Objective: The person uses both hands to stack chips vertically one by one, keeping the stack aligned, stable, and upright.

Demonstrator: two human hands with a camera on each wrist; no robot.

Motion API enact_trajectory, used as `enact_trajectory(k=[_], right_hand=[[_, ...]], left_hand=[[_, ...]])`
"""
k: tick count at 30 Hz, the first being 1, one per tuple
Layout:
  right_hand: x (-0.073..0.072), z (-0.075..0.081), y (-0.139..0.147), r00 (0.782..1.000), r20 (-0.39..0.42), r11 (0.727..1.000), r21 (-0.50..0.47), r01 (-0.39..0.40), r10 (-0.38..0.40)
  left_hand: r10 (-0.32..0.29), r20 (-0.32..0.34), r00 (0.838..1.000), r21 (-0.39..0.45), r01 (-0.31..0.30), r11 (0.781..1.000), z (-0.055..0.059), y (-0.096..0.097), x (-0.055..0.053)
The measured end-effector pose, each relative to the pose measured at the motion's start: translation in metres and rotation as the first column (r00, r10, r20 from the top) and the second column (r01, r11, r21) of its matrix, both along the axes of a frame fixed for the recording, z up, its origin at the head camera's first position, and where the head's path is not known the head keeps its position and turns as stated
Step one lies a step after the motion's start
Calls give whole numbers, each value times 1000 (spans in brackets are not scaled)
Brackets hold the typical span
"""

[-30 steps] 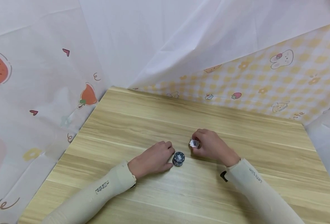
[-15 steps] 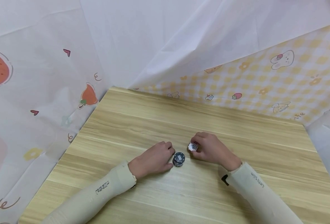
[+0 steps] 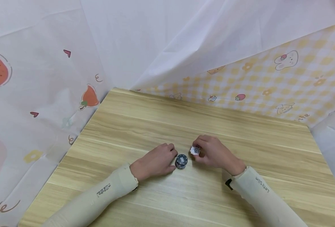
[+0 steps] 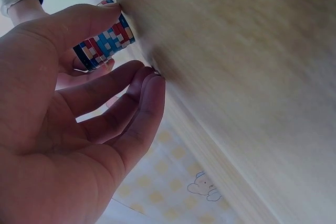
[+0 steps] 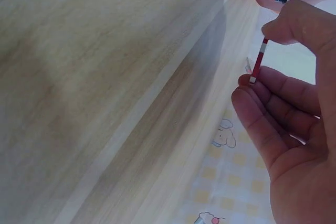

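Note:
A short upright stack of poker chips (image 3: pixel 181 161) has a black chip marked 100 on top; its red, blue and white edges show in the left wrist view. My left hand (image 3: pixel 155 160) rests on the table at the stack's left side, with thumb and loosely bent fingers right by it. To the right of the stack, my right hand (image 3: pixel 214 152) pinches a single poker chip (image 3: pixel 195 150) between thumb and fingers. That chip has a white face marked 100, and its red-and-white edge (image 5: pixel 258 62) shows in the right wrist view, tilted close over the tabletop.
The wooden table (image 3: pixel 144 119) extends around both hands. Behind it hangs a yellow checked cloth (image 3: pixel 252 85) with white sheeting (image 3: pixel 156 37) above. Another printed sheet (image 3: pixel 48 94) borders the left side.
My right hand has moved a little to the left and nearer to me, bringing the pinched chip closer to the stack. The left hand and the stack have stayed still.

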State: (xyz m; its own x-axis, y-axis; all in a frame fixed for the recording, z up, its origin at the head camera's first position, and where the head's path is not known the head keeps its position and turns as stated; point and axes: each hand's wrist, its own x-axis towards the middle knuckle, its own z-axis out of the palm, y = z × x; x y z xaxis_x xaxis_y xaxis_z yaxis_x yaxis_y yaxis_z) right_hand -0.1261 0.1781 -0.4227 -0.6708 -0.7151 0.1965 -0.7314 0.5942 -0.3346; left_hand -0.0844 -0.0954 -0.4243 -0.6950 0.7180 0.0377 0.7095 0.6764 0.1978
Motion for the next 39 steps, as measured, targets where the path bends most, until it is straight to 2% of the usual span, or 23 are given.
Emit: enact_trajectory(k=[11, 24, 39], right_hand=[[1, -3, -1, 997, -40, 996, -58, -72, 70], [6, 2, -8, 994, -23, 991, -78, -113, 111], [8, 1, -18, 982, -52, 973, -137, -188, 182]], left_hand=[[5, 12, 1000, 1, -5, 1000, 0, 0, -1], [0, 8, 1000, -4, 0, 1000, 0, 0, -2], [0, 14, 1000, 16, 0, 1000, -1, 0, -2]])
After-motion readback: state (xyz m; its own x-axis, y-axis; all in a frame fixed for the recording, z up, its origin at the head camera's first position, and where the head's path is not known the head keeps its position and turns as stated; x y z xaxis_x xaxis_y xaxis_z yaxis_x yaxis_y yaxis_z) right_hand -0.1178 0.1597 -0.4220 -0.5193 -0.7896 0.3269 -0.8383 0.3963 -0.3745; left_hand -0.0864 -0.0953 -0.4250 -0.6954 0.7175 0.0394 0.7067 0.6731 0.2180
